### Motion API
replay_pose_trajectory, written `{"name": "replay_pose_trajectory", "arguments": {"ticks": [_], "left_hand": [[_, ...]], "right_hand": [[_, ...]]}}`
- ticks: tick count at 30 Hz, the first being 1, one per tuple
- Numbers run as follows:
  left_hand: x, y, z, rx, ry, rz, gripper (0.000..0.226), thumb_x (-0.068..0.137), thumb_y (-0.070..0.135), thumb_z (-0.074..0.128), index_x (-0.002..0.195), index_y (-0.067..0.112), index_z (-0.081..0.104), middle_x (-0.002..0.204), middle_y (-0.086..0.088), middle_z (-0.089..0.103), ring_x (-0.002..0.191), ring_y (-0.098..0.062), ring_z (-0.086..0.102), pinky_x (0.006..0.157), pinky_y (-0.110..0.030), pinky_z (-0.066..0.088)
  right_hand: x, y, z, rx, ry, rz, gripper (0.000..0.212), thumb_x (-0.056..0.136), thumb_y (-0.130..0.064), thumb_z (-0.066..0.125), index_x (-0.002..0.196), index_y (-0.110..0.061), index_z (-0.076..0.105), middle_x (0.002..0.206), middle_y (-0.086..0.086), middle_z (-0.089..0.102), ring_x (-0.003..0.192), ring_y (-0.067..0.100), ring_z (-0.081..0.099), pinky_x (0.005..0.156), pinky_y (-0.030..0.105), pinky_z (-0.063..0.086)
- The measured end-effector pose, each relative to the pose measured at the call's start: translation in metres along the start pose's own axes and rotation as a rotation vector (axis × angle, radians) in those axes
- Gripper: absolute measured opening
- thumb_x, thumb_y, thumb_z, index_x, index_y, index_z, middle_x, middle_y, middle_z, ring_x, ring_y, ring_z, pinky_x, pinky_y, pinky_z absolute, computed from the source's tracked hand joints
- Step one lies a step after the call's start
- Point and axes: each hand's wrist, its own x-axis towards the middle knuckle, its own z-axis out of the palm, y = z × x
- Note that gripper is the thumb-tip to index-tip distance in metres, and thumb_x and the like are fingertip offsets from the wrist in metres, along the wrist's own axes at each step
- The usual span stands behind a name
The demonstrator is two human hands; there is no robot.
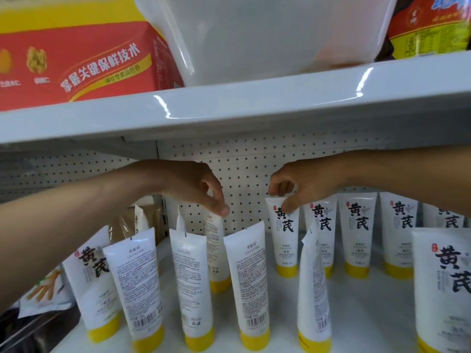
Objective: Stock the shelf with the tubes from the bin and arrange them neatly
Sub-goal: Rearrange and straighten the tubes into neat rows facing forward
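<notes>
Several white tubes with yellow caps stand cap-down on the white shelf, some showing the black-character front, others the small-print back. My left hand pinches the top edge of a back-row tube that faces backwards. My right hand pinches the top of a front-facing tube in the back row. A front row of tubes stands nearer me, several turned backwards and leaning. A clear plastic bin sits on the shelf above.
A red carton and a red-yellow package flank the bin on the upper shelf. Snack bags lie to the left of the tube shelf. A pegboard back wall stands behind the tubes.
</notes>
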Motion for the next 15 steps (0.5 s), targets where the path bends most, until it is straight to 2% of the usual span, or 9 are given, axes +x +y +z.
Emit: {"name": "replay_pose_trajectory", "arguments": {"ticks": [2, 4, 7, 10, 12, 15], "left_hand": [[0.002, 0.005, 0.003, 0.033, -0.004, -0.042, 0.059, 0.065, 0.083, 0.05, 0.094, 0.037, 0.072, 0.068, 0.015, 0.066, 0.059, 0.004, 0.054, 0.071, -0.023, 0.042], [0.003, 0.01, 0.008, 0.041, -0.021, -0.058, 0.056, 0.072, 0.08, 0.052, 0.084, 0.03, 0.073, 0.063, 0.007, 0.07, 0.052, 0.002, 0.056, 0.066, -0.022, 0.045], [0.007, 0.016, 0.014, 0.02, 0.029, -0.04, 0.05, 0.078, 0.071, 0.058, 0.075, 0.024, 0.073, 0.069, 0.008, 0.073, 0.065, -0.006, 0.064, 0.066, -0.02, 0.051], [0.011, 0.016, 0.016, 0.017, 0.075, 0.04, 0.034, 0.079, 0.056, 0.07, 0.073, 0.023, 0.07, 0.069, 0.011, 0.071, 0.065, -0.008, 0.067, 0.067, -0.022, 0.055], [0.015, 0.012, 0.019, 0.022, 0.092, 0.097, 0.018, 0.078, 0.035, 0.079, 0.076, 0.025, 0.064, 0.081, 0.006, 0.07, 0.07, -0.011, 0.066, 0.065, -0.023, 0.056], [0.024, 0.009, 0.023, -0.012, 0.098, 0.078, 0.036, 0.076, 0.022, 0.082, 0.095, 0.026, 0.052, 0.097, 0.001, 0.065, 0.071, -0.015, 0.063, 0.057, -0.021, 0.052]], "right_hand": [[0.002, -0.002, 0.0, 0.001, -0.004, -0.003, 0.049, 0.086, -0.038, 0.068, 0.13, -0.022, 0.051, 0.124, -0.006, 0.058, 0.113, 0.011, 0.056, 0.102, 0.032, 0.046], [0.003, -0.003, 0.001, 0.007, -0.008, 0.003, 0.049, 0.087, -0.038, 0.067, 0.13, -0.022, 0.052, 0.123, -0.006, 0.058, 0.113, 0.012, 0.056, 0.102, 0.032, 0.046], [0.006, -0.005, 0.002, -0.001, -0.018, -0.011, 0.041, 0.088, -0.035, 0.067, 0.125, -0.021, 0.056, 0.118, -0.006, 0.062, 0.108, 0.012, 0.059, 0.098, 0.033, 0.049], [0.008, -0.005, 0.007, -0.008, -0.035, -0.026, 0.032, 0.087, -0.031, 0.067, 0.116, -0.018, 0.061, 0.109, -0.004, 0.068, 0.1, 0.014, 0.064, 0.092, 0.039, 0.053], [0.01, -0.005, 0.01, -0.013, -0.039, -0.036, 0.028, 0.088, -0.029, 0.067, 0.112, -0.016, 0.061, 0.107, -0.001, 0.068, 0.098, 0.017, 0.064, 0.091, 0.042, 0.053], [0.012, -0.004, 0.012, -0.022, -0.038, -0.055, 0.013, 0.09, -0.026, 0.065, 0.099, -0.019, 0.06, 0.096, -0.004, 0.063, 0.091, 0.016, 0.062, 0.083, 0.036, 0.053]]}}
